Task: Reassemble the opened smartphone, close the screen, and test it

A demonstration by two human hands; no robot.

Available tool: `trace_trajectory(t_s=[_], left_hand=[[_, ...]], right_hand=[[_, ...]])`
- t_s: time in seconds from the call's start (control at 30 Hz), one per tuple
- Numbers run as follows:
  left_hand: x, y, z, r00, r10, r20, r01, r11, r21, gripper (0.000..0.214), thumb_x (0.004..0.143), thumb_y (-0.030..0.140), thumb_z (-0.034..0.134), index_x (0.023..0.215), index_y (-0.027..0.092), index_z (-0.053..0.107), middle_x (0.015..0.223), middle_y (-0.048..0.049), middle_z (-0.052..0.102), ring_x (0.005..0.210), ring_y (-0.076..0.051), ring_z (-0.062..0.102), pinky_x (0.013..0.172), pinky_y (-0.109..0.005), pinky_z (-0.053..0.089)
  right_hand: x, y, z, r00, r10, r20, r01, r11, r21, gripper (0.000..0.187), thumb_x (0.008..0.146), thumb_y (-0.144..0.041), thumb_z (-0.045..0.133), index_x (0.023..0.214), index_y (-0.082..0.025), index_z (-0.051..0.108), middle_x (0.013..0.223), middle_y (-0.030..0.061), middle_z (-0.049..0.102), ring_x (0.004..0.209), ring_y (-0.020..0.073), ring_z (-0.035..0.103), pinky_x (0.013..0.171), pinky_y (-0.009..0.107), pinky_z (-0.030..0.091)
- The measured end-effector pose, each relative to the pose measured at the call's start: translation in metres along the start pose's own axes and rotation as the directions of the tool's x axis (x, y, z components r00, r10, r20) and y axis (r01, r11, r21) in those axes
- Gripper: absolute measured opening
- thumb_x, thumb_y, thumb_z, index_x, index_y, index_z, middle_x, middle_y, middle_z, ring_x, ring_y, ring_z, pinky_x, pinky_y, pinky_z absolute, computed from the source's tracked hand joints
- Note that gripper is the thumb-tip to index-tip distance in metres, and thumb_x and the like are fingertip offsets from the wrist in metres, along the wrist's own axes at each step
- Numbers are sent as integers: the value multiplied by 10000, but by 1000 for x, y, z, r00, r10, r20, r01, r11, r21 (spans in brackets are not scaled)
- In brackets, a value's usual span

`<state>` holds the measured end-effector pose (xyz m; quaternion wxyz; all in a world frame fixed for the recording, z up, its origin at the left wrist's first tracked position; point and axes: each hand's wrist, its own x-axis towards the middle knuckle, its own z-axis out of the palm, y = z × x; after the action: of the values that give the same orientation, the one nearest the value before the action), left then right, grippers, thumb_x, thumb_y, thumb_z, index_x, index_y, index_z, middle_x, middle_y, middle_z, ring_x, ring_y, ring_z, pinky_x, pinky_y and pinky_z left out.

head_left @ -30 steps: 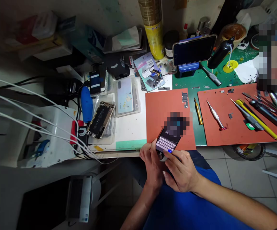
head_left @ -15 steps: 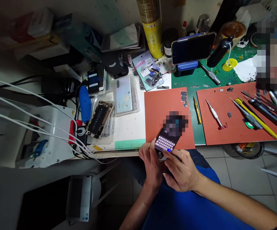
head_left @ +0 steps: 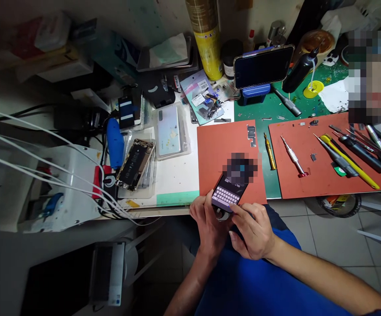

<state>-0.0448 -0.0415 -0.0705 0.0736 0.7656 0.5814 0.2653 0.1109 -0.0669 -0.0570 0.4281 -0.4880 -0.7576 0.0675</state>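
Observation:
I hold a smartphone [head_left: 227, 193] with a lit on-screen keyboard over the near edge of an orange mat [head_left: 225, 145]. My left hand [head_left: 208, 224] wraps round the phone's lower left side. My right hand [head_left: 251, 228] curls round the lower right, its thumb resting on the bottom of the keyboard. The upper part of the screen is blurred out.
A second orange mat [head_left: 312, 175] to the right carries screwdrivers [head_left: 294, 156], tweezers and a yellow tool [head_left: 350, 161]. A brass tool [head_left: 269, 152] lies between the mats. Another phone [head_left: 263, 66] sits on a blue stand. An opened phone [head_left: 134, 164], cases and white cables [head_left: 45, 158] crowd the left.
The view has drifted slightly; both hands and the phone sit a little further left and lower. My right thumb has shifted on the keyboard.

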Motion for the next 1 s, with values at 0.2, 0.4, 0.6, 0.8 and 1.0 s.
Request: trace_trajectory(t_s=[0.2, 0.4, 0.6, 0.8, 1.0], left_hand=[[-7, -3, 1, 999, -35, 39, 36, 999, -12, 538, 1041, 187, 513, 1564, 183, 386, 1265, -158, 568, 1193, -292, 541, 1066, -504, 428], [-8, -4, -4, 994, -74, 79, 80, 994, -74, 560, 1071, 227, 463, 1613, 280, 334, 1294, -154, 557, 1213, -318, 547, 1083, -556, 443], [-8, -3, -3, 994, -75, 74, 79, 996, -51, 564, 1060, 210, 476, 1602, 275, 336, 1289, -153, 556, 1210, -322, 546, 1069, -564, 444], [-1, 0, 0, 1000, -8, 1, 8, 1000, 7, 561, 1007, 260, 598, 1521, 151, 403, 1218, -156, 564, 1156, -296, 533, 1052, -508, 441], [1, 0, 3, 1000, 3, -16, -2, 999, 49, 605, 980, 392, 653, 1483, 136, 436, 1208, -170, 567, 1139, -308, 540, 1045, -504, 433]], right_hand=[[5, -3, 8, 993, -62, 103, 57, 997, 56, 253, 966, -273, 571, 1115, -114, 701, 1257, 191, 754, 1177, 330, 602, 901, 462, 503], [13, -6, 14, 984, -42, 173, 32, 998, 57, 289, 989, -333, 568, 1144, -126, 698, 1342, 172, 729, 1278, 340, 554, 987, 472, 462], [10, -6, 10, 989, -41, 146, 35, 999, 42, 269, 981, -320, 570, 1140, -147, 702, 1305, 172, 745, 1244, 325, 588, 944, 459, 481], [1, -2, 0, 998, -58, -16, 58, 998, 39, 195, 937, -217, 556, 1021, -137, 713, 1145, 183, 772, 1046, 298, 652, 842, 435, 514], [-5, 2, -2, 1000, 4, -18, -4, 1000, -13, 211, 920, -189, 546, 1020, -134, 724, 1149, 188, 780, 972, 296, 638, 782, 442, 491]])
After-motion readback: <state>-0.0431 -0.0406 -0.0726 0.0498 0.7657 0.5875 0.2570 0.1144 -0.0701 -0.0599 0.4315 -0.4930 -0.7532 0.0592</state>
